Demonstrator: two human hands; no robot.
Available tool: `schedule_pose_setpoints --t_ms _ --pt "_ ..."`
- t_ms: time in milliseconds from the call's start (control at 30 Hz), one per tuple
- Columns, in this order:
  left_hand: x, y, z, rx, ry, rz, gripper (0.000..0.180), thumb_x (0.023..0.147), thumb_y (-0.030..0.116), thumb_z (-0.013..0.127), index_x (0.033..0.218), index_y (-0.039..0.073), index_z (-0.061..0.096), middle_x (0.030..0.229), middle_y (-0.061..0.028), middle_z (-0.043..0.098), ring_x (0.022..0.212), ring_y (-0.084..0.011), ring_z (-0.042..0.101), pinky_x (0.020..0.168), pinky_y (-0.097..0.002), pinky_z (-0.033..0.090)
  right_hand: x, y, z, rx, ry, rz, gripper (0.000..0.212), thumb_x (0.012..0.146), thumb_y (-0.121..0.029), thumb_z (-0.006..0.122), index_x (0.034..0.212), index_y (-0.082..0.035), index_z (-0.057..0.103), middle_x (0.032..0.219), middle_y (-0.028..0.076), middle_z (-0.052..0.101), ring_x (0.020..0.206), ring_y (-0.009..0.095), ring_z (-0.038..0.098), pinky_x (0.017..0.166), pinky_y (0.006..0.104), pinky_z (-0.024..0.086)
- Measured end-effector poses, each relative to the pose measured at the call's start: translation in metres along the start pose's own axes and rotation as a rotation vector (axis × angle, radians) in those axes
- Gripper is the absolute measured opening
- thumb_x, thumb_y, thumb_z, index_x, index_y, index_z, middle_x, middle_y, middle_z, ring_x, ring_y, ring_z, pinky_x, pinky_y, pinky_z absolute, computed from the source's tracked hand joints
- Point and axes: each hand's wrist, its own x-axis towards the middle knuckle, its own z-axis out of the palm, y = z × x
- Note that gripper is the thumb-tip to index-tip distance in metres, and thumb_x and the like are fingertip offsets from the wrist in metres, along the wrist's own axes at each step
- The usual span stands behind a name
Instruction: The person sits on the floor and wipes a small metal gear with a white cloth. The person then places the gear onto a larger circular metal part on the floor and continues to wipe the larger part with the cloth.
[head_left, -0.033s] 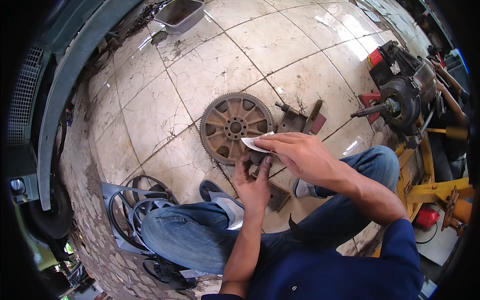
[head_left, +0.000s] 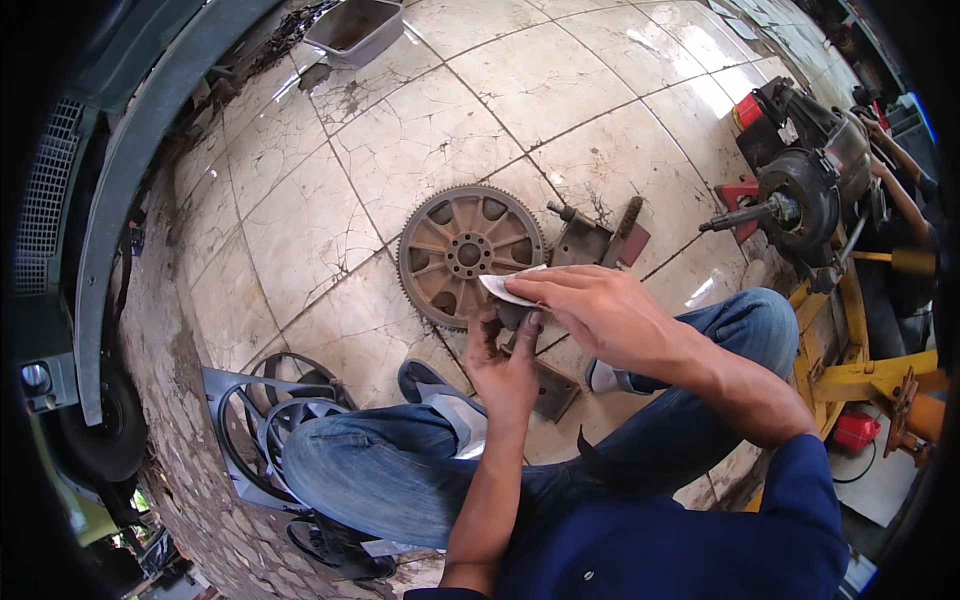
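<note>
My left hand (head_left: 503, 352) grips a small dark part (head_left: 513, 317) between thumb and fingers; its exact kind is mostly hidden. Over the top of it, my right hand (head_left: 600, 308) presses a whitish folded sheet (head_left: 502, 291), fingers stretched flat and held together. I cannot tell whether the sheet is paper or cloth. Just beyond both hands, a rusty brown flywheel (head_left: 432, 230) with a toothed rim lies flat on the tiles. To its right are a dark metal bracket (head_left: 582, 243) and a dark, brush-like bar (head_left: 628, 222). A flat metal plate (head_left: 556, 392) lies below my hands.
At left, a grey fan shroud (head_left: 226, 420) stands by my knee, near a vehicle bumper (head_left: 130, 170). A grey tub (head_left: 366, 46) sits far off. On the right are a large axle assembly (head_left: 797, 205), a yellow stand (head_left: 870, 384) and another person's arm (head_left: 900, 195).
</note>
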Motion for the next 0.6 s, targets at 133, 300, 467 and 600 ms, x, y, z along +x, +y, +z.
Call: schedule_pose_setpoints --t_ms 133,300,467,600 --pt "0.009 -0.003 0.001 -0.197 0.049 0.042 0.033 0.089 -0.001 0.072 0.119 -0.001 0.058 0.113 -0.0076 0.063 0.106 -0.0159 0.060 0.091 -0.0297 0.050 0.003 -0.007 -0.001 0.015 0.010 -0.041 0.046 0.086 -0.006 0.056 0.132 -0.008 0.059 0.127 0.013 0.065 0.115 0.031 0.063 0.096 0.0391 0.052" --pt "0.007 0.002 0.004 -0.138 0.016 0.037 0.030 0.095 0.003 0.065 0.122 0.000 0.052 0.122 -0.0090 0.060 0.112 -0.0152 0.058 0.098 -0.0311 0.047 0.001 -0.001 0.004 -0.017 0.027 -0.024 0.048 0.084 -0.004 0.056 0.132 -0.008 0.059 0.129 0.014 0.064 0.116 0.031 0.063 0.096 0.0397 0.052" --pt "0.011 0.002 0.000 -0.084 -0.007 0.015 0.036 0.096 0.000 0.063 0.129 -0.001 0.048 0.128 -0.0112 0.058 0.117 -0.0176 0.057 0.103 -0.0317 0.045 0.002 0.003 0.002 0.003 -0.031 0.072 0.050 0.081 -0.004 0.060 0.131 -0.008 0.060 0.130 0.013 0.064 0.118 0.030 0.062 0.099 0.0386 0.051" --pt "0.012 -0.006 -0.003 -0.105 0.016 0.037 0.037 0.095 -0.001 0.064 0.129 0.000 0.048 0.127 -0.0119 0.058 0.117 -0.0173 0.057 0.102 -0.0315 0.045 0.002 -0.004 0.003 -0.020 0.055 -0.125 0.049 0.081 -0.006 0.060 0.130 -0.008 0.060 0.130 0.013 0.064 0.120 0.030 0.061 0.100 0.0387 0.050"
